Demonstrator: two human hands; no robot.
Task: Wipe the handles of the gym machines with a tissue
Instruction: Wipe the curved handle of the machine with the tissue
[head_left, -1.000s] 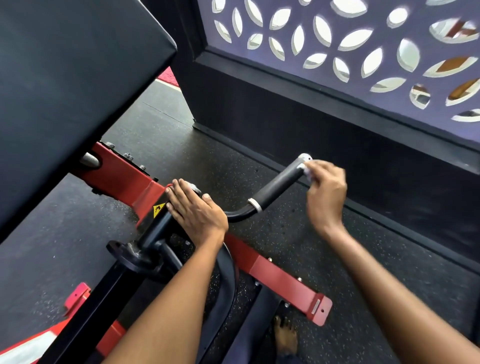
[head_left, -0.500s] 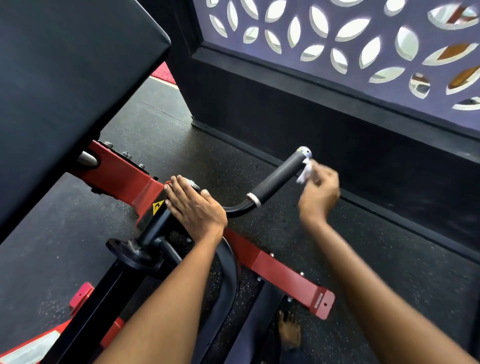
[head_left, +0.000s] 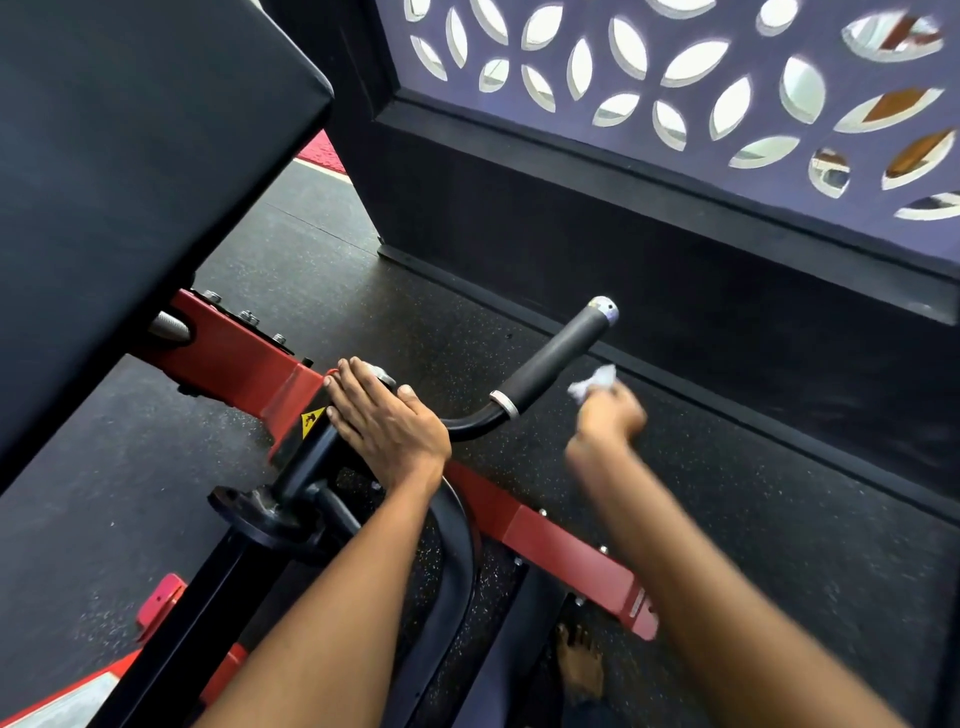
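The right hand (head_left: 610, 413) pinches a tissue (head_left: 592, 378) just right of the handle (head_left: 553, 358), not touching it. The left hand (head_left: 387, 421) lies spread flat on the frame (head_left: 249, 358). This looks like a break between wipes; next, press the tissue against the grip.

Speckled black rubber floor (head_left: 332, 291) carries the red machine frame (head_left: 561, 545).

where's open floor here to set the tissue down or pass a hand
Bare rubber floor lies right of the right hand, between the red base beam and the black wall base. Another strip runs beyond the handle toward the wall. It is crowded around the left hand, among pivot, frame and black pad.
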